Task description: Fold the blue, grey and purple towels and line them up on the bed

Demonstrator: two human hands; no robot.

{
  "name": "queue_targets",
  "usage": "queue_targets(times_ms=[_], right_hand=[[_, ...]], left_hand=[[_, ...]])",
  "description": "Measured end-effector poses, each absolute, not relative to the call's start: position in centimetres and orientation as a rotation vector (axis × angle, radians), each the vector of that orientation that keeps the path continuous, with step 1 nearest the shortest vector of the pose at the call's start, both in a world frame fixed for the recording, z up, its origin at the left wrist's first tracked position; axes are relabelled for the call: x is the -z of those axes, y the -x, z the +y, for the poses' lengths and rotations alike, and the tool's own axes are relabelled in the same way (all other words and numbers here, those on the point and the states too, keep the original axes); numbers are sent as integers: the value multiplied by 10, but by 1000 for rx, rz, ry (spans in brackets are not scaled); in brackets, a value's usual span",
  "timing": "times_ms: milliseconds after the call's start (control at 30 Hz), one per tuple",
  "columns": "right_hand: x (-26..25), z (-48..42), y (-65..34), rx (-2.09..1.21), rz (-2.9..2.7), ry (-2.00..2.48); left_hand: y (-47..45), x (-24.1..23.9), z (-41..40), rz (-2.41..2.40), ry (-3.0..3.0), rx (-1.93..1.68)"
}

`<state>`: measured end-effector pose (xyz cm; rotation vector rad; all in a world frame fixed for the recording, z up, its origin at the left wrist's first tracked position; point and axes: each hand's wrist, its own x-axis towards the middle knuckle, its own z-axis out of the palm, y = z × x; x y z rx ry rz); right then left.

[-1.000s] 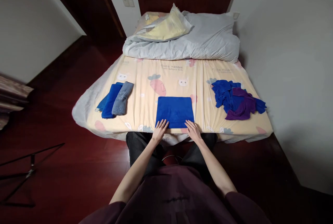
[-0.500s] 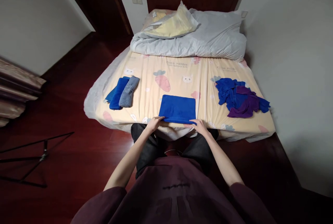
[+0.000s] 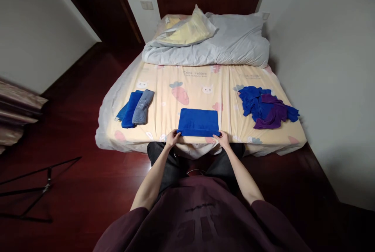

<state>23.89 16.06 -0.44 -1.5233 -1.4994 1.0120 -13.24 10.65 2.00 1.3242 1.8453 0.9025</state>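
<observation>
A blue towel (image 3: 198, 119) lies flat at the front of the bed, its near edge turned over into a narrow band. My left hand (image 3: 172, 138) pinches the left end of that band, and my right hand (image 3: 222, 139) grips the right end. Over to the left, a grey rolled towel (image 3: 142, 107) rests beside a blue rolled towel (image 3: 131, 109), with another bluish one partly hidden behind. On the right sits a loose heap of blue cloths (image 3: 253, 101) with a purple cloth (image 3: 272, 113) on top.
The bed (image 3: 164, 88) has a patterned yellow sheet. A grey-white quilt (image 3: 234, 41) and a pale yellow pillow (image 3: 190, 29) are at its head. On the floor at left stand black stand legs (image 3: 32, 193), near a curtain (image 3: 17, 111). A wall (image 3: 322, 68) runs along the right.
The towel's near edge has been turned over further, so the folded band now shows more plainly. Both hands keep hold of its ends. The view has shifted slightly.
</observation>
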Motion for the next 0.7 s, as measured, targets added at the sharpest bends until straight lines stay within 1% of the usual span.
queue_targets(times_ms=[167, 333, 533, 700], right_hand=[[2, 159, -240, -955, -1588, 1494], [2, 159, -240, -972, -1587, 1496], [-1, 160, -244, -936, -1617, 1543], [-5, 160, -243, -871, -1656, 1591]], left_hand=[[126, -24, 104, 1868, -1346, -948], [125, -19, 105, 1909, -1374, -1004], [135, -4, 106, 1928, -1382, -943], [134, -1, 106, 1979, -1397, -894]])
